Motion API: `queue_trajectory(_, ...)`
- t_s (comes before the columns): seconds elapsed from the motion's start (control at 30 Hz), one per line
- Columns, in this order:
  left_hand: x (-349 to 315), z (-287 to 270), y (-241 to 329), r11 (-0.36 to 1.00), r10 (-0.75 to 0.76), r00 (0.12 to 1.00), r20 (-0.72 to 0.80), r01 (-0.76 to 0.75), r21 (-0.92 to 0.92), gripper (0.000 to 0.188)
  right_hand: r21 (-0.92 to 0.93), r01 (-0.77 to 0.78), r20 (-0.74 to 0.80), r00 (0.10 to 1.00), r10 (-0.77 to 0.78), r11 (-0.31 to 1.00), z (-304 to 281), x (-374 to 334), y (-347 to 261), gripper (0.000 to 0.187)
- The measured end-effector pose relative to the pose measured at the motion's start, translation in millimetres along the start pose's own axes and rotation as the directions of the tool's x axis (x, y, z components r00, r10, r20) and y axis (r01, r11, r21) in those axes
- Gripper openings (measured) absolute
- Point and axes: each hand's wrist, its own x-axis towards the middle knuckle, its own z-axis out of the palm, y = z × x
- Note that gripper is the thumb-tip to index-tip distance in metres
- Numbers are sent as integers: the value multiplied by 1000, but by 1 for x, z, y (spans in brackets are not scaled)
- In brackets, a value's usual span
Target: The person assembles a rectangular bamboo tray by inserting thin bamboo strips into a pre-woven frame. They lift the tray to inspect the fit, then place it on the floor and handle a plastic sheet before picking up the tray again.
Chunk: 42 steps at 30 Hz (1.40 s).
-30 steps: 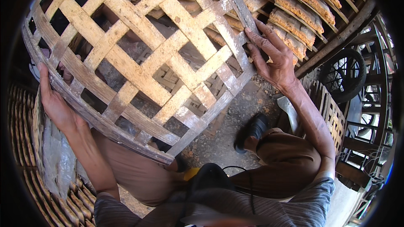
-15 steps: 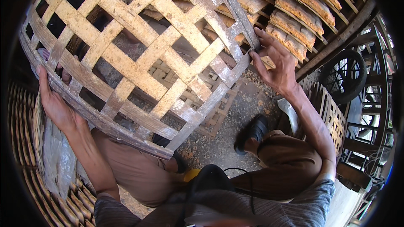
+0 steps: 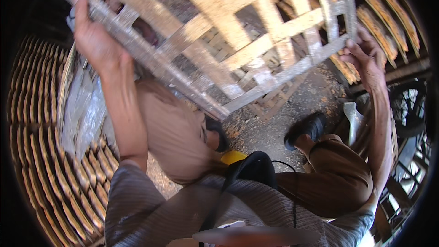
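Note:
A large woven bamboo lattice tray (image 3: 215,61) spans the upper part of the view, its open weave pale and dusted, its rim darker. My left hand (image 3: 98,41) is closed on the long left rim, thumb on top and fingertips showing through the holes behind it. At the right corner, my right hand (image 3: 368,61) pinches the rim between thumb and fingers. The tray is held up and tilted above the floor, between both arms. Its far edge lies outside the picture.
Racks of slatted trays with orange-brown slabs (image 3: 382,23) stand at the upper right; more stacked slats (image 3: 45,155) line the left. Clear plastic sheeting (image 3: 82,110) hangs beside my left arm. A wheel (image 3: 407,110) is at the far right. Crumbs litter the floor (image 3: 260,130).
The view has swung, so the tray sits higher and further right in the picture. The tray has tilted, with both hands still on its rim. More of the left-hand racks shows.

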Motion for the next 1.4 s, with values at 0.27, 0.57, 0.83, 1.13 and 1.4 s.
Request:
queue_trajectory(0.27,-14,17,-6,998,58,993,101,-56,-24,34,-276,-30,39,998,43,961,-38,9,37,37)
queue_trajectory(0.57,-1,24,-15,991,85,996,-20,-86,-105,31,-991,-136,-133,967,-219,0,25,-8,-84,24)
queue_trajectory(0.83,-14,29,-21,997,56,987,151,-48,-62,34,-411,889,719,451,-529,199,174,-25,-90,35)
queue_trajectory(1.13,-35,45,-17,1000,5,994,109,-5,0,35,-435,900,588,278,-760,-8,208,-2,-134,16)
queue_trajectory(1.4,-69,52,-24,965,-183,923,338,104,240,33,-776,623,346,294,-891,-96,171,48,-181,49)
